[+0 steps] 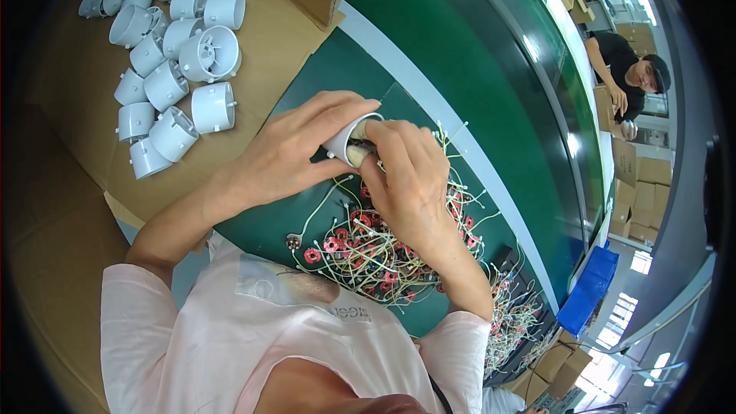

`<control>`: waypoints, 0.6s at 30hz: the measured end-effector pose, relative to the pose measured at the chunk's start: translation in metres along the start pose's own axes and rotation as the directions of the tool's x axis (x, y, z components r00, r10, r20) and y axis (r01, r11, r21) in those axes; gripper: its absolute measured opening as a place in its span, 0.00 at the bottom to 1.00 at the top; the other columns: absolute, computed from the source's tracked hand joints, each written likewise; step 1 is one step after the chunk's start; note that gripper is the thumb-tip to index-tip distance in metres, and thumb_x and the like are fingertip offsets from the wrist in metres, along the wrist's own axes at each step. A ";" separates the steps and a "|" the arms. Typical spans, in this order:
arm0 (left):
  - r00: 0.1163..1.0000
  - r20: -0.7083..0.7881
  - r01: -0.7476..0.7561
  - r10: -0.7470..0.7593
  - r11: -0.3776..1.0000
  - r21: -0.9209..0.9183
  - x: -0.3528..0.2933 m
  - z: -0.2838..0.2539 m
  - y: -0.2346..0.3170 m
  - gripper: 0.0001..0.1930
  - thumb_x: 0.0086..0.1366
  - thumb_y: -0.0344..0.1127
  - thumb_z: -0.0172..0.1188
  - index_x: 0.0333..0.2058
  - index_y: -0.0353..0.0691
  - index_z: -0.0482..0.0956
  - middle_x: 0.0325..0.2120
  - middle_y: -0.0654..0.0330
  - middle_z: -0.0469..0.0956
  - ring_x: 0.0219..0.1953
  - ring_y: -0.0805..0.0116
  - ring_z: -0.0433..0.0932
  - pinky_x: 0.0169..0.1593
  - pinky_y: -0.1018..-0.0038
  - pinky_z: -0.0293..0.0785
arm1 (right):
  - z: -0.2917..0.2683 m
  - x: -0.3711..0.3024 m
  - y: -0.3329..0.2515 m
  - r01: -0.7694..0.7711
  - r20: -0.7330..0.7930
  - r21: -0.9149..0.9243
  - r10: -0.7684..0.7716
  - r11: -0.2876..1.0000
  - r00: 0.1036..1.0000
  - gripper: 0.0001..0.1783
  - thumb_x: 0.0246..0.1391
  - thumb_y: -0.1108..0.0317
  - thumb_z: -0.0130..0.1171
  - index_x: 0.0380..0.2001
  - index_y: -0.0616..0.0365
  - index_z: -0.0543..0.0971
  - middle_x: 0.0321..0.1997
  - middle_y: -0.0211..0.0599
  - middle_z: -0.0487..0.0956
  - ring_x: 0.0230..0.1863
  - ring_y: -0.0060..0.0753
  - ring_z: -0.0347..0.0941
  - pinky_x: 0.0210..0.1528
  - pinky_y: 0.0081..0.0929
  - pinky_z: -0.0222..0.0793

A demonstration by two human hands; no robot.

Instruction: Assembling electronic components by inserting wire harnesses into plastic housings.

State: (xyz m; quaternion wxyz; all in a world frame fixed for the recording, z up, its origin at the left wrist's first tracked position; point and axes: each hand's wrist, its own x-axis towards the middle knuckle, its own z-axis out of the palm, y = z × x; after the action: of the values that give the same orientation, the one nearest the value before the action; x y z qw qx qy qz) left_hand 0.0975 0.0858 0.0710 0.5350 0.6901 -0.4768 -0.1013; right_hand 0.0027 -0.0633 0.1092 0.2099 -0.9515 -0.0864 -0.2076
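My left hand [295,149] is closed around a short white plastic cylinder [340,142], a housing with small pegs on its outside, and tilts its open end to the right. My right hand [410,172] has its thumb and fingers in that opening, the fingertips wrapped in pale covers. Something dark shows between them, too hidden to name. Below my right hand lies a tangled heap of small red-and-black round parts with pale wires [376,249], likely little motors. One such part [294,242] sits apart at the heap's left edge.
At the left, a cardboard box [261,46] holds many similar white housings [167,84]. A green conveyor belt [452,54] runs along the far side behind a pale rail [460,134]. More wired parts [510,330] and a blue bin [588,291] are at the right. Another person [625,80] works across the belt.
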 end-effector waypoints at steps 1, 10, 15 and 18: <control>1.000 -0.013 -0.007 0.007 1.000 -0.010 0.000 0.000 -0.002 0.32 0.43 0.23 0.67 0.51 0.38 0.70 0.49 0.53 0.71 0.51 0.58 0.71 0.52 0.70 0.69 | 0.000 0.002 0.001 0.010 0.007 -0.019 -0.010 1.000 1.000 0.17 0.37 0.80 0.60 0.36 0.62 0.73 0.34 0.41 0.72 0.32 0.41 0.69 0.33 0.34 0.63; 0.996 -0.076 -0.052 0.044 0.993 -0.104 0.002 0.005 -0.012 0.32 0.42 0.25 0.69 0.50 0.38 0.71 0.48 0.54 0.72 0.49 0.59 0.72 0.49 0.70 0.70 | 0.003 0.001 0.011 -0.098 -0.045 0.091 0.103 0.991 0.994 0.17 0.39 0.81 0.60 0.38 0.61 0.74 0.38 0.42 0.73 0.39 0.42 0.72 0.35 0.31 0.69; 0.998 -0.060 -0.022 0.015 0.992 -0.125 0.003 0.004 -0.012 0.35 0.42 0.29 0.70 0.52 0.38 0.69 0.49 0.54 0.71 0.49 0.59 0.71 0.52 0.67 0.67 | 0.003 0.001 0.009 -0.219 0.053 0.254 0.212 0.942 0.976 0.15 0.42 0.81 0.60 0.37 0.63 0.75 0.42 0.42 0.74 0.42 0.40 0.74 0.40 0.31 0.71; 0.998 -0.061 -0.012 0.033 0.945 0.326 0.007 -0.005 0.006 0.34 0.43 0.32 0.70 0.52 0.40 0.69 0.48 0.55 0.71 0.49 0.58 0.70 0.54 0.64 0.64 | 0.018 0.000 0.023 -0.277 0.019 0.386 0.292 0.880 0.956 0.13 0.45 0.81 0.58 0.37 0.63 0.75 0.44 0.42 0.76 0.42 0.36 0.75 0.43 0.30 0.71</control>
State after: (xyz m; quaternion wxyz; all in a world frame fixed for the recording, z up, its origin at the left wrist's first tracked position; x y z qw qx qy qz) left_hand 0.1012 0.0840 0.0802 0.4303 0.7664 -0.4769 0.0078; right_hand 0.0151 -0.0764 0.0860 0.4220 -0.8899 0.0192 -0.1723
